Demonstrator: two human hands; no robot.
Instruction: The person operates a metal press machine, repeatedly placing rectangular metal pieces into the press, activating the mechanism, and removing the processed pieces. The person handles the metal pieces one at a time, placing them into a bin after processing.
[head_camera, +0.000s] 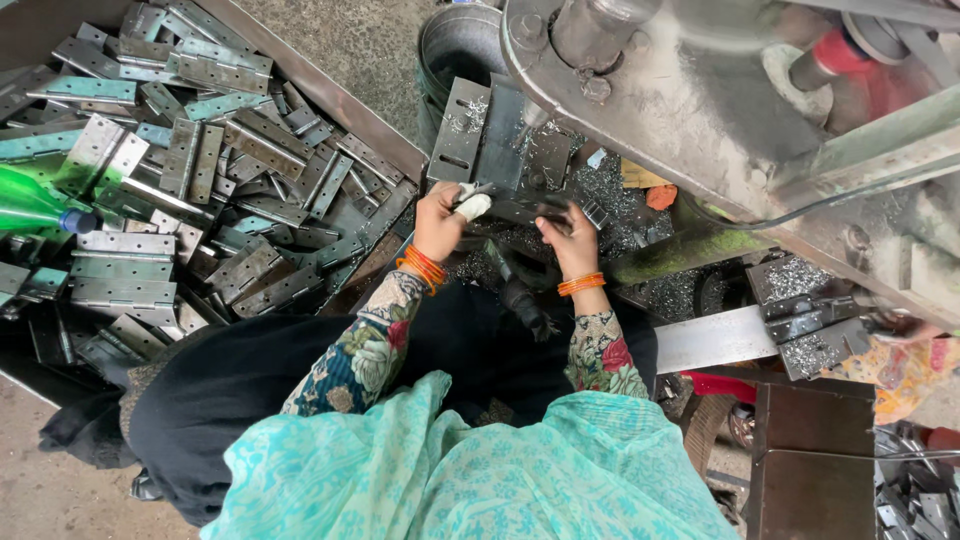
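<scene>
My left hand (440, 222), with a white wrap on one finger and orange bangles at the wrist, grips the left end of a dark metal hinge piece (520, 208). My right hand (570, 238), also with orange bangles, holds the right end of the same piece. The piece lies on a flat steel plate (462, 128) under the drill machine's head (600, 60). Metal shavings (600, 200) cover the work surface around my hands.
A big tray of several steel hinges (200, 180) fills the left. A green plastic bottle (35, 205) lies on them. A dark metal bucket (455, 45) stands behind the plate. More hinges and shavings (810, 320) sit at right, above a dark metal box (810, 460).
</scene>
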